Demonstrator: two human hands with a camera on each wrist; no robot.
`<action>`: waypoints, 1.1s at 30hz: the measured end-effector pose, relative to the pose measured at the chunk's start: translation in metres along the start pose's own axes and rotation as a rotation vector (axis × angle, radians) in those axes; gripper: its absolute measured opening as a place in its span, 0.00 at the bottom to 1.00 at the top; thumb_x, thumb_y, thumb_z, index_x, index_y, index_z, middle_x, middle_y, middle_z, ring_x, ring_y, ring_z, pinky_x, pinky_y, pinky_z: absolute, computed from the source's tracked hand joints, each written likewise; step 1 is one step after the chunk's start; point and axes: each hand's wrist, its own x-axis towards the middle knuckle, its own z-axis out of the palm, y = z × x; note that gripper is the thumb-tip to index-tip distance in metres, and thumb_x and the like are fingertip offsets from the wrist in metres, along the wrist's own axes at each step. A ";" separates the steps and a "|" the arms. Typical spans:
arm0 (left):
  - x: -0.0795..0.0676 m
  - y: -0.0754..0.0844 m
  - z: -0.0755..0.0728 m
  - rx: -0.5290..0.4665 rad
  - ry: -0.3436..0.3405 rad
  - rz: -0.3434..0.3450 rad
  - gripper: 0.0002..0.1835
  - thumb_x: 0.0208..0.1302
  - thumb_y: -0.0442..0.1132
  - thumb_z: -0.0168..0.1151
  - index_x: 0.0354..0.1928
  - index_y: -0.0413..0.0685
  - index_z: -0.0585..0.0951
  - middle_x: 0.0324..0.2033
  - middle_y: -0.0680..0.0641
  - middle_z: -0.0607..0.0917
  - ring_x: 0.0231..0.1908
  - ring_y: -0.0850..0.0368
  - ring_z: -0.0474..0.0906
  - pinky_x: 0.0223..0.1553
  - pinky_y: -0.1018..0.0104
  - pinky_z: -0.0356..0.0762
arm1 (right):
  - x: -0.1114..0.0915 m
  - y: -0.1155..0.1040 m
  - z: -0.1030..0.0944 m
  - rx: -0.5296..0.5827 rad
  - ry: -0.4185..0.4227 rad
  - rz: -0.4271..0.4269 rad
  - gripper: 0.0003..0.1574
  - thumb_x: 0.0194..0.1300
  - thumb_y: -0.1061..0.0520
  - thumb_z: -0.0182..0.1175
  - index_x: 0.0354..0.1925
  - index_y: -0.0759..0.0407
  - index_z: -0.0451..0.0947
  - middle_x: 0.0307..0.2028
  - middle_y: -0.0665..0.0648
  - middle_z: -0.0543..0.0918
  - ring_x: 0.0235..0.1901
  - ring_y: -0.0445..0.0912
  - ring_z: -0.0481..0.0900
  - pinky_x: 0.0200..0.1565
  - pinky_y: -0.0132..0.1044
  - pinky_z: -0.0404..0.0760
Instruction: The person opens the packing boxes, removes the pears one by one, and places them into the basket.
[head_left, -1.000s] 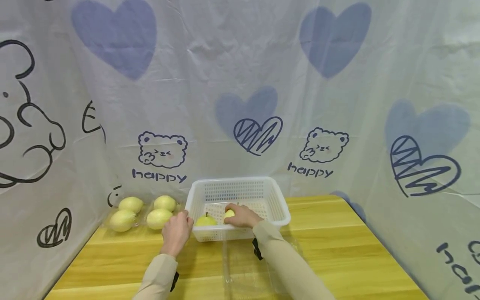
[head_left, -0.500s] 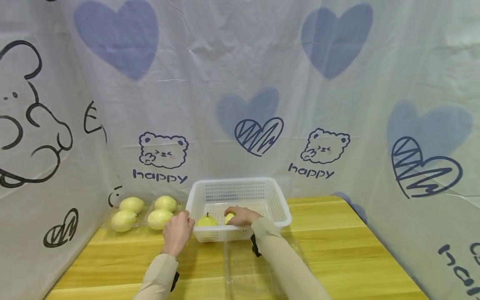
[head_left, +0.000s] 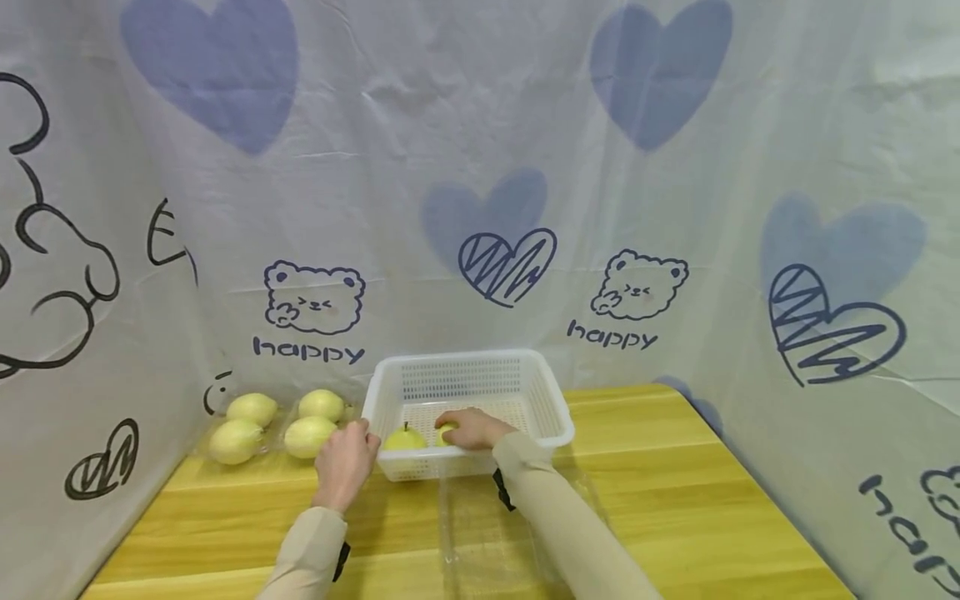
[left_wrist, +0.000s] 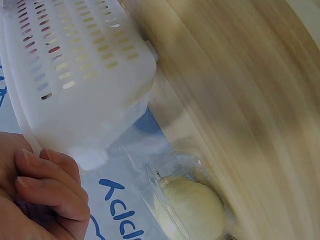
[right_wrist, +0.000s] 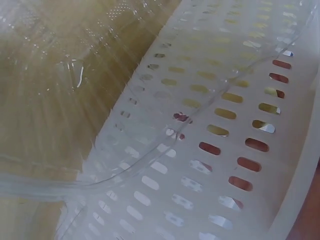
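A white plastic basket [head_left: 558,400] with slotted walls stands near the back of the table. At its left front corner my left hand [head_left: 347,462] grips the rim; in the left wrist view the fingers [left_wrist: 50,187] of that hand are curled at the basket's edge. My right hand [head_left: 472,429] reaches over the front wall and holds a yellow pear [head_left: 447,433] inside, partly covered by the fingers. Left of it in the basket sits another yellow pear [head_left: 405,438] with its dark stem up. The right wrist view shows only the basket's slotted wall [right_wrist: 200,150], not the grip.
Several pale yellow fruits [head_left: 234,442] in clear plastic packs sit left of the basket; one such fruit [left_wrist: 195,210] shows in the left wrist view. A clear plastic container [head_left: 487,533] lies in front of the basket, under my right forearm. A printed cloth [head_left: 480,100] hangs behind.
My right hand has shifted slightly left with the pear, nearer the other pear. My left hand stays at the basket's rim. The head view has turned a little.
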 end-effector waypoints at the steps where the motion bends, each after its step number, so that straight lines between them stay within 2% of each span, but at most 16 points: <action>1: 0.000 0.000 0.000 -0.002 -0.001 -0.001 0.06 0.63 0.35 0.56 0.31 0.41 0.80 0.24 0.39 0.82 0.19 0.49 0.72 0.16 0.58 0.67 | 0.000 -0.001 0.000 0.009 0.002 -0.001 0.24 0.72 0.53 0.50 0.64 0.49 0.73 0.65 0.55 0.74 0.60 0.51 0.71 0.63 0.50 0.69; 4: -0.001 -0.002 -0.001 -0.004 -0.004 -0.008 0.06 0.63 0.35 0.56 0.32 0.41 0.80 0.24 0.39 0.82 0.19 0.49 0.72 0.16 0.58 0.67 | -0.001 -0.001 0.003 0.030 0.013 0.007 0.25 0.72 0.52 0.51 0.65 0.47 0.71 0.61 0.56 0.77 0.54 0.50 0.74 0.57 0.50 0.73; 8: -0.001 -0.001 -0.001 -0.004 -0.013 -0.014 0.06 0.63 0.35 0.55 0.32 0.42 0.80 0.25 0.39 0.82 0.20 0.49 0.72 0.17 0.57 0.67 | -0.001 0.001 0.005 0.072 0.044 0.028 0.27 0.71 0.50 0.52 0.67 0.46 0.66 0.52 0.57 0.81 0.38 0.47 0.75 0.45 0.45 0.75; 10: 0.001 -0.001 0.000 -0.005 -0.019 -0.012 0.06 0.63 0.35 0.55 0.31 0.42 0.80 0.24 0.40 0.82 0.19 0.49 0.71 0.17 0.58 0.66 | -0.002 0.001 0.005 0.101 0.065 0.038 0.27 0.72 0.49 0.52 0.66 0.47 0.66 0.52 0.59 0.81 0.37 0.47 0.77 0.44 0.45 0.76; 12: 0.002 0.000 0.001 -0.008 -0.023 -0.011 0.06 0.63 0.36 0.55 0.31 0.42 0.80 0.24 0.40 0.82 0.19 0.50 0.71 0.17 0.59 0.66 | -0.003 0.002 0.004 0.108 0.081 0.044 0.26 0.72 0.47 0.52 0.65 0.49 0.66 0.54 0.59 0.80 0.43 0.46 0.78 0.46 0.45 0.77; 15: 0.003 0.000 0.002 -0.011 -0.023 -0.008 0.06 0.64 0.36 0.55 0.32 0.42 0.80 0.25 0.40 0.82 0.19 0.50 0.71 0.16 0.59 0.65 | -0.004 0.002 0.004 0.104 0.099 0.037 0.25 0.73 0.46 0.52 0.63 0.52 0.68 0.56 0.61 0.79 0.52 0.51 0.78 0.51 0.48 0.78; 20: 0.003 -0.001 0.003 -0.009 -0.007 0.001 0.06 0.63 0.35 0.55 0.33 0.41 0.81 0.26 0.38 0.83 0.19 0.50 0.72 0.16 0.59 0.66 | -0.003 0.002 0.004 0.092 0.111 0.010 0.24 0.74 0.46 0.49 0.62 0.53 0.71 0.57 0.60 0.79 0.56 0.53 0.78 0.55 0.50 0.77; 23: 0.002 -0.001 0.003 -0.006 0.001 0.003 0.06 0.63 0.35 0.56 0.33 0.42 0.81 0.26 0.39 0.83 0.19 0.50 0.72 0.16 0.59 0.66 | -0.004 0.002 0.005 0.105 0.114 0.003 0.23 0.75 0.46 0.47 0.61 0.52 0.72 0.57 0.60 0.79 0.57 0.54 0.78 0.54 0.50 0.78; 29: 0.002 0.000 0.003 -0.004 0.010 0.003 0.06 0.63 0.35 0.57 0.34 0.41 0.81 0.27 0.38 0.84 0.19 0.49 0.73 0.16 0.59 0.67 | -0.004 0.003 0.005 0.091 0.130 -0.015 0.22 0.76 0.44 0.45 0.58 0.51 0.76 0.51 0.54 0.83 0.51 0.50 0.81 0.49 0.45 0.80; 33: 0.002 -0.001 0.002 -0.003 0.014 -0.002 0.06 0.63 0.35 0.56 0.35 0.41 0.82 0.27 0.38 0.84 0.20 0.49 0.73 0.17 0.58 0.67 | -0.004 0.002 0.005 0.077 0.148 -0.031 0.23 0.77 0.44 0.44 0.58 0.51 0.76 0.52 0.55 0.83 0.52 0.51 0.81 0.51 0.46 0.79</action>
